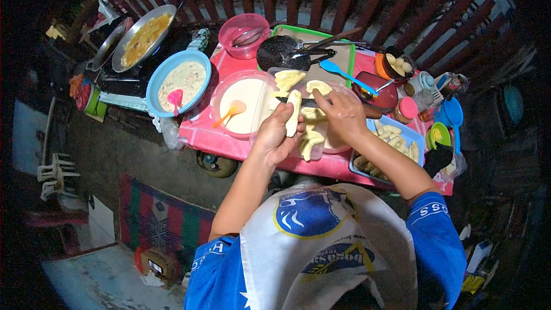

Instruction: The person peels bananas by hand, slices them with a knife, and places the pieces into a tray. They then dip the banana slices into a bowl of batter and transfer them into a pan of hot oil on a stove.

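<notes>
A peeled banana (293,113) stands upright in my left hand (277,134), its fingers wrapped round the lower part. My right hand (344,116) is closed on a knife (307,103) with a dark blade, which lies across the banana near its upper part. Beneath and around my hands, a clear plastic container (313,152) holds several sliced, fanned-out banana pieces (310,142). To the left, a bowl of pale batter (247,95) has an orange spoon (231,113) in it. Under my right forearm sits a blue tray (422,138) with several peeled bananas (393,136).
A blue basin (156,83) of chunky pale mixture holds a pink spoon (175,99). Behind it, a pan (143,37) of yellow food stands on the stove. Farther back are a pink bowl (244,28), a green-rimmed tray (351,57) and a blue spatula (347,76). Jars and cups stand right.
</notes>
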The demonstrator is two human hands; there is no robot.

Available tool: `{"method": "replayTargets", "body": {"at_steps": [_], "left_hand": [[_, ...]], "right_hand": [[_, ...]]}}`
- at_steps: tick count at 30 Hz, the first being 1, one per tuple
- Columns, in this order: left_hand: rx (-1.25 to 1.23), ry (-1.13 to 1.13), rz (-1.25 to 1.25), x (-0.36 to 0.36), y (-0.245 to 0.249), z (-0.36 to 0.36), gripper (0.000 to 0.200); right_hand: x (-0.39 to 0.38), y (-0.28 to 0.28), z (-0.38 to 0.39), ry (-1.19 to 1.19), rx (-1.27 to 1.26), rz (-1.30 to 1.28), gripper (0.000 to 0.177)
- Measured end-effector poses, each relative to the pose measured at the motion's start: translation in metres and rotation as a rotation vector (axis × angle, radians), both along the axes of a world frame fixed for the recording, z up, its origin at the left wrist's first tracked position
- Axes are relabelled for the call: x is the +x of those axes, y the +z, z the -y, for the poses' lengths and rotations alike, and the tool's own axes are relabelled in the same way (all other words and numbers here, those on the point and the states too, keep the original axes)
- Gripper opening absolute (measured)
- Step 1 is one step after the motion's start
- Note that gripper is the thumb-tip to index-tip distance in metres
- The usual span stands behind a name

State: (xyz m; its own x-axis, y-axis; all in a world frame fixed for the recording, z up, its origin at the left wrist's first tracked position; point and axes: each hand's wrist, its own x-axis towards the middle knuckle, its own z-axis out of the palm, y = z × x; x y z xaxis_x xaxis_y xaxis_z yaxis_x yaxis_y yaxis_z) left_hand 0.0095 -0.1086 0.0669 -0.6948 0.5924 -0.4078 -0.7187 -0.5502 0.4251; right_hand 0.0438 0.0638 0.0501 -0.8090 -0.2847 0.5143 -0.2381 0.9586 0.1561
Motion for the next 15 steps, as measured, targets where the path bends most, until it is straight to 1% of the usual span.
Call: {"method": "replayTargets", "body": {"at_steps": [2,4,6,7,8,9,10,11,12,13,14,15], "left_hand": [[-0.011,0.0,0.005,0.0,0.0,0.001,0.018],[0.004,-0.021,-0.042,-0.002,0.0,0.005,0.021],[-0.132,-0.072,-0.081,-0.002,-0.002,0.011,0.023],[-0.09,-0.131,-0.116,-0.004,-0.007,0.019,0.025],[-0.111,-0.059,-0.114,-0.004,-0.008,0.02,0.028],[-0.064,-0.12,-0.228,-0.009,-0.019,0.027,0.03],[-0.221,-0.117,-0.308,-0.004,-0.005,0.026,0.033],[-0.456,-0.314,-0.464,-0.004,0.005,0.031,0.035],[-0.426,-0.337,-0.526,-0.003,-0.002,0.025,0.039],[-0.513,-0.323,-0.723,0.0,-0.006,0.02,0.041],[-0.699,-0.317,-1.006,0.001,-0.004,0.016,0.042],[-0.614,-0.334,-1.023,-0.001,0.005,0.014,0.043]], "right_hand": [[0.004,0.001,-0.008,-0.022,-0.004,0.033,0.04],[0.009,0.003,-0.02,-0.027,-0.003,0.056,0.041],[0.013,0.004,-0.033,0.054,-0.048,-0.031,0.043],[0.017,0.004,-0.041,0.017,-0.089,0.057,0.04],[0.023,0.001,-0.048,-0.01,-0.13,0.146,0.037],[0.026,0.002,-0.054,-0.061,-0.293,0.263,0.034],[0.025,0.004,-0.053,-0.109,-0.447,0.397,0.031],[0.022,0.009,-0.041,-0.072,-0.643,0.382,0.03],[0.017,0.012,-0.032,-0.037,-0.836,0.378,0.03],[0.012,0.007,-0.028,0.009,-0.962,0.489,0.029],[0.006,0.001,-0.025,0.049,-1.082,0.604,0.029],[0.002,0.016,-0.008,0.096,-0.926,0.561,0.026]]}}
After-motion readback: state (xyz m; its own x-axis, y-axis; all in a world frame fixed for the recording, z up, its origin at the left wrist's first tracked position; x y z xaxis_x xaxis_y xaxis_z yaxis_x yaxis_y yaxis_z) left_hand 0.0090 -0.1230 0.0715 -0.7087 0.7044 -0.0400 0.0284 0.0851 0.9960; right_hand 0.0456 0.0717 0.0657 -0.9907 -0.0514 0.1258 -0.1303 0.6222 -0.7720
